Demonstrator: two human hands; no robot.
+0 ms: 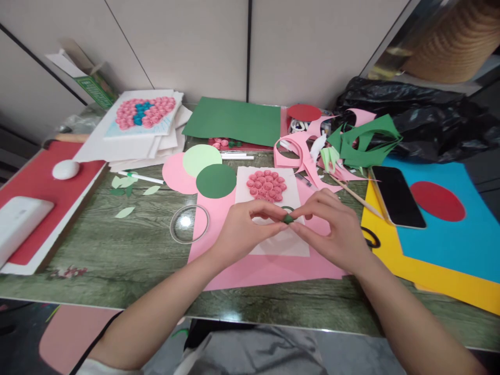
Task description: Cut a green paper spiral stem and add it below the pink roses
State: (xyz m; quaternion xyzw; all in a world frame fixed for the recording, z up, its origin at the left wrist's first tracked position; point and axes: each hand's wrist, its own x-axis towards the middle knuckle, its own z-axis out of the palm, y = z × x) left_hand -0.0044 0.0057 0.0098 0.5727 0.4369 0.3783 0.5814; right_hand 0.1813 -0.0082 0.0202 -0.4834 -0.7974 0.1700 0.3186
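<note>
Between the fingertips of both hands is a small dark green paper roll [288, 219]. My left hand [250, 224] pinches it from the left, thumb below and fingers above. From the other side, my right hand [332, 224] grips it the same way. Underneath lies a white card [273, 247] bearing a cluster of pink paper rosettes [267, 186]. That card rests on a large pink sheet [250, 271]. Left of it are a dark green paper disc [216, 181], a light green disc [202, 160] and a pink disc [175, 174].
A tape roll [189, 224], paper leaves [125, 212] and a glue pen [144, 178] lie left. A finished flower card [142, 114] tops a paper stack. Paper scraps [363, 140], a phone [397, 197], scissors [370, 237] and blue paper [437, 239] occupy the right. A green sheet [234, 120] lies behind.
</note>
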